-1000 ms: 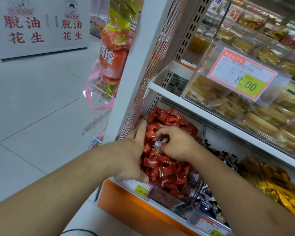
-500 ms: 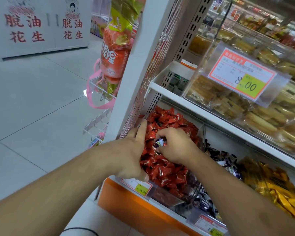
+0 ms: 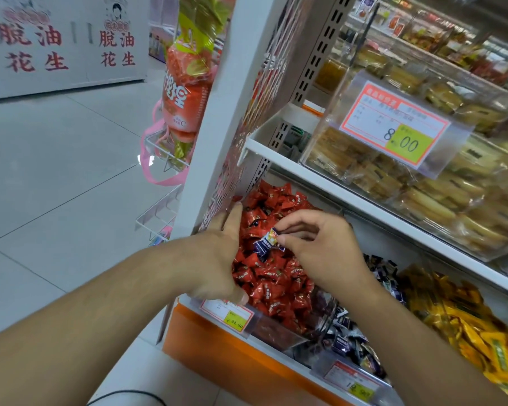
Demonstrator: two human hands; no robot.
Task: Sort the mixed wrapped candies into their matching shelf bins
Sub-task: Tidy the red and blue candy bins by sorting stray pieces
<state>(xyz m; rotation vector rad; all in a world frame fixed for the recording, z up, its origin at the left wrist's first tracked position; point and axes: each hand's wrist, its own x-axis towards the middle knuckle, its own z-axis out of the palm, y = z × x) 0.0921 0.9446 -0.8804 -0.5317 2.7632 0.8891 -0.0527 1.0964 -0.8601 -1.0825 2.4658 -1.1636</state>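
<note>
A clear bin (image 3: 276, 332) on the lower shelf is heaped with red wrapped candies (image 3: 276, 276). Just above that heap my right hand (image 3: 320, 250) pinches a dark blue wrapped candy (image 3: 268, 240) between thumb and fingertips. My left hand (image 3: 217, 259) rests flat against the left side of the red heap, thumb at the bin's front edge. To the right lies a bin of dark blue candies (image 3: 352, 344), partly hidden by my right forearm, and beyond it a bin of yellow wrapped candies (image 3: 466, 326).
Above, a white shelf (image 3: 349, 189) carries clear boxes of pastries (image 3: 407, 183) with an 8.00 price tag (image 3: 393, 124). The white shelf upright (image 3: 211, 112) stands left of the bins. A hanging orange snack bag (image 3: 185, 92) and wire racks (image 3: 159, 212) sit by the tiled aisle floor.
My right hand has lifted out of the red heap, and the dark blue candy pinched in its fingers is now plainly visible. My left hand has stayed in place.
</note>
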